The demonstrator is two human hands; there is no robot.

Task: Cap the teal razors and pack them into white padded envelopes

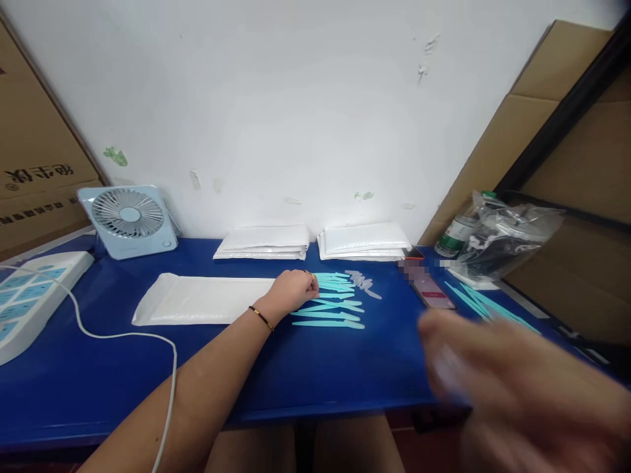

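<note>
My left hand (292, 290) rests on the blue table (305, 368), fingers curled at the left edge of a pile of thin teal plastic sticks (335, 305). Whether it grips one I cannot tell. A white padded envelope (200, 299) lies flat just left of that hand. A few grey-lilac sticks (363, 282) lie at the pile's far right. My right hand (507, 381) is close to the camera at the lower right and heavily blurred. It may hold something pale, but the blur hides it.
Two stacks of white envelopes (263, 242) (363, 240) lie by the wall. A small blue fan (129, 220) and a power strip (29, 295) with a white cable (123, 336) sit left. A phone (430, 291), more teal sticks (486, 305), a clear bag (503, 243) and cardboard (542, 112) are right.
</note>
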